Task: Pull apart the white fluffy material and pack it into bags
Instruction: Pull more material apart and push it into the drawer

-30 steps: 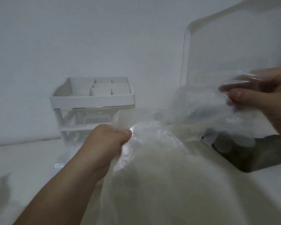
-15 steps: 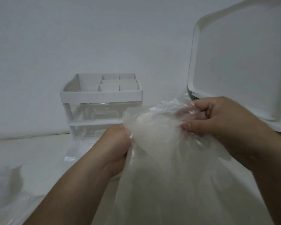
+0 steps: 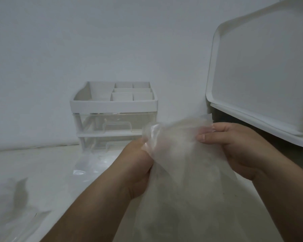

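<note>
A clear plastic bag (image 3: 180, 180) hangs in front of me, cloudy white inside where the fluffy material fills it. My left hand (image 3: 138, 165) grips the left side of the bag's gathered top. My right hand (image 3: 234, 151) pinches the right side of that top between thumb and fingers. The bag's mouth is bunched between the two hands. The fluffy material itself shows only as a pale mass through the plastic.
A white desktop organizer (image 3: 114, 103) with clear drawers stands against the wall behind my left hand. A large white lid (image 3: 262, 70) stands open at the right. More clear plastic (image 3: 89, 163) lies on the white table (image 3: 33, 172) at the left.
My right hand came in from the far right and took hold of the bag's top. Both hands have drawn the open mouth together into a bunch.
</note>
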